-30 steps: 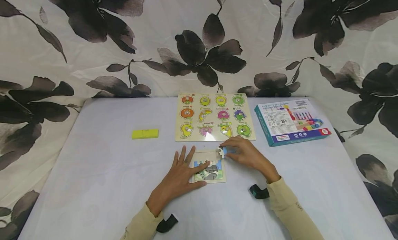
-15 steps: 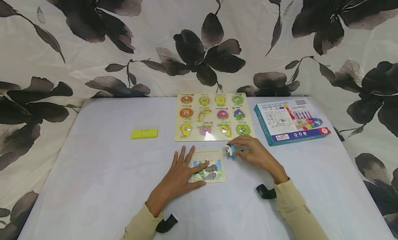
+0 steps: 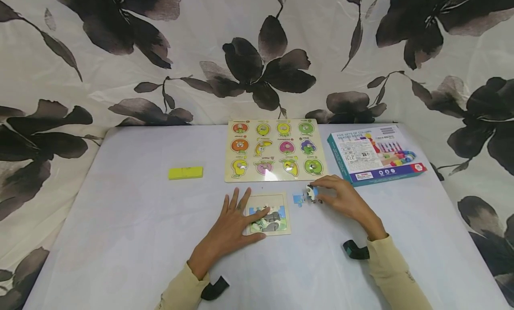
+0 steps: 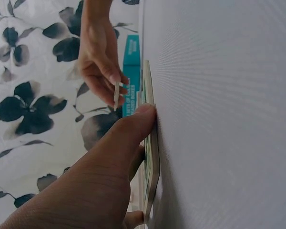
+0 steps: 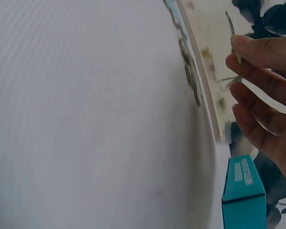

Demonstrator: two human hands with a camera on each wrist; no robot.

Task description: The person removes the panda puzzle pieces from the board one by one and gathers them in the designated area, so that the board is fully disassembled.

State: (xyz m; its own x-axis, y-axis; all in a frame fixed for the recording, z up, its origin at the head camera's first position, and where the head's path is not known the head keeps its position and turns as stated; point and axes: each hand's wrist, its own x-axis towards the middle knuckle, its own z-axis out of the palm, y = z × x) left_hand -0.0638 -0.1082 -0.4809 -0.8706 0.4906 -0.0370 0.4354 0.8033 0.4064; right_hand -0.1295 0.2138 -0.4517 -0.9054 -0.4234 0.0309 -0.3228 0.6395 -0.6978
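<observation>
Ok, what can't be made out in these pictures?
Head view: part of the small puzzle board, covered by the left hand.
Head view: fine print on the teal box, too small.
Right wrist view: faces of the puzzle piece in the right hand, turned edge-on.
Same view: part of that hand, beyond right edge.

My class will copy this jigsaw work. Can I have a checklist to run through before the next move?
1. Tray steadied: ok. The left hand rests on the small square pale-wood jigsaw tray, fingers spread.
2. Piece secured: ok. The right hand has a small flat blue, white and black jigsaw piece in its grip.
3. Picture complete: not ok. The tray's far strip shows bare wood.
4. Loose parts placed: not ok. A flat blue jigsaw piece lies outside, right of the tray.
5. Held piece matches the gap: cannot tell.
</observation>
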